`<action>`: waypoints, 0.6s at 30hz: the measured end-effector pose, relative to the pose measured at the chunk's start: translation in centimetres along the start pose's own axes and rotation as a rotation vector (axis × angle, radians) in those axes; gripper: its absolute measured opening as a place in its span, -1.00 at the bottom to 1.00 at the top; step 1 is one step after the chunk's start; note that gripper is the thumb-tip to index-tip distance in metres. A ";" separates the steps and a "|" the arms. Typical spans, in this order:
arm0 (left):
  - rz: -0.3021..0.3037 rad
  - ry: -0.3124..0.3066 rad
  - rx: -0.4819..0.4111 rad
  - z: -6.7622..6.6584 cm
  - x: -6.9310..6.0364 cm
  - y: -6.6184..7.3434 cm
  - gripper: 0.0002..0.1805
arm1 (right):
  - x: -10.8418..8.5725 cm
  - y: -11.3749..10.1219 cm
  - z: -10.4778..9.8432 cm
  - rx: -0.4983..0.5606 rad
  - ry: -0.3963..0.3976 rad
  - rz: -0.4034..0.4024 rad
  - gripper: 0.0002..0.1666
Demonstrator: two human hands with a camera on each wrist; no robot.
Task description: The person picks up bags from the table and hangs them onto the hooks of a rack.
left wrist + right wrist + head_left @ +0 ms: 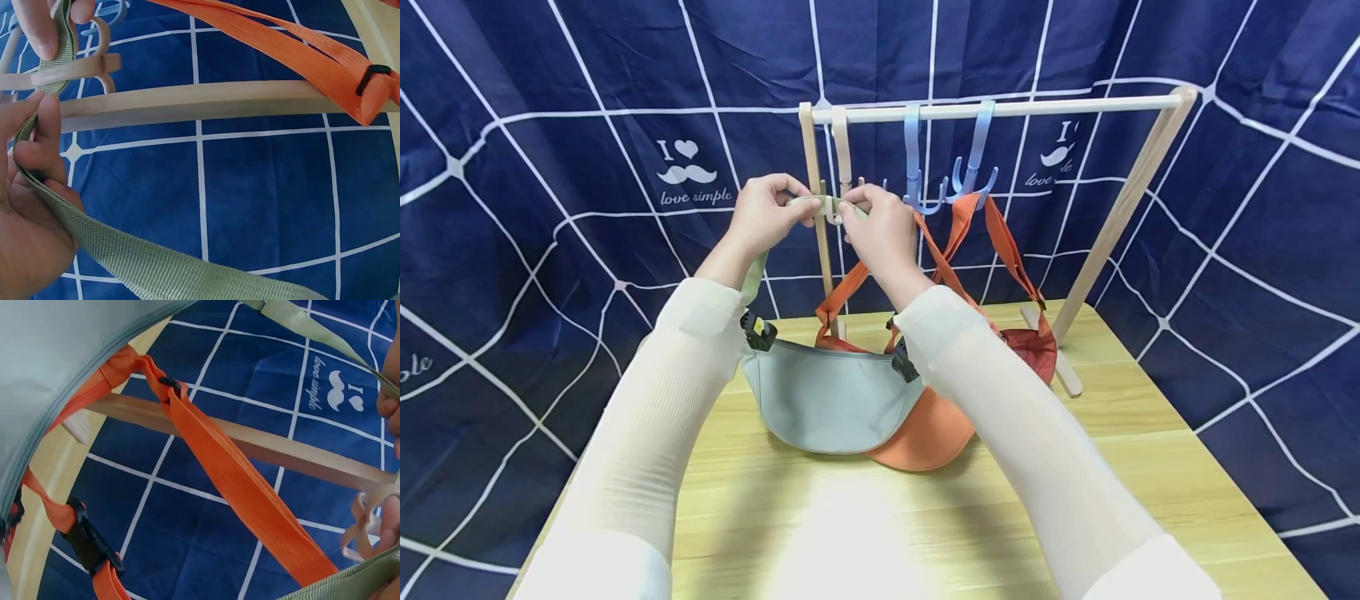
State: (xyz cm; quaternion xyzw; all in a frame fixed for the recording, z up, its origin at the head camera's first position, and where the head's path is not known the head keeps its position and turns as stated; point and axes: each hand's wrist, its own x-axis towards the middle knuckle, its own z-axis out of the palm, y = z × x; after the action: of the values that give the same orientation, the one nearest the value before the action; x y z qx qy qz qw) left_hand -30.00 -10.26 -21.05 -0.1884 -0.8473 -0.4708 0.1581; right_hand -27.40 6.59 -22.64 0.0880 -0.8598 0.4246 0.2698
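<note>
A grey-green waist bag (827, 404) hangs by its pale green strap (144, 265) between my hands, black buckles at its two ends. My left hand (767, 212) pinches the strap just left of a beige hook (841, 142). On the other side, my right hand (880, 229) holds the same strap between thumb and fingers. A beige prong (78, 70) crosses in front of the strap between the hands in the left wrist view. Behind the grey-green bag is an orange bag (928, 433), partly hidden, with orange straps (951, 229) reaching up to a blue hook (973, 154).
The hooks hang from the pale bar (1045, 106) of a wooden rack, its right leg (1123, 212) slanting down. Another blue hook (913, 150) hangs mid-bar. A red bag (1033, 354) sits near the rack's foot on the wooden table (1150, 467). Blue patterned cloth (625, 67) surrounds the table.
</note>
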 end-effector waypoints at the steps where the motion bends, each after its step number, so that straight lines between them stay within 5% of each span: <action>1: -0.010 -0.008 -0.006 0.0 -0.1 0.0 -0.78 | -0.1 0.0 0.1 0.010 0.006 0.006 -0.76; 18: -0.071 -0.109 -0.060 -0.2 -0.8 -1.3 -0.67 | -1.5 0.7 1.5 0.129 0.137 0.000 -0.74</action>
State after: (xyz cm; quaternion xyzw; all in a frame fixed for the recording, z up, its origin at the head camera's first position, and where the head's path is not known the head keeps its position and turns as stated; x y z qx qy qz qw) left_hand -29.86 -11.22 -22.25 -0.1882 -0.8463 -0.4904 0.0891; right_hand -27.03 5.73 -24.69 0.0758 -0.8103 0.4841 0.3215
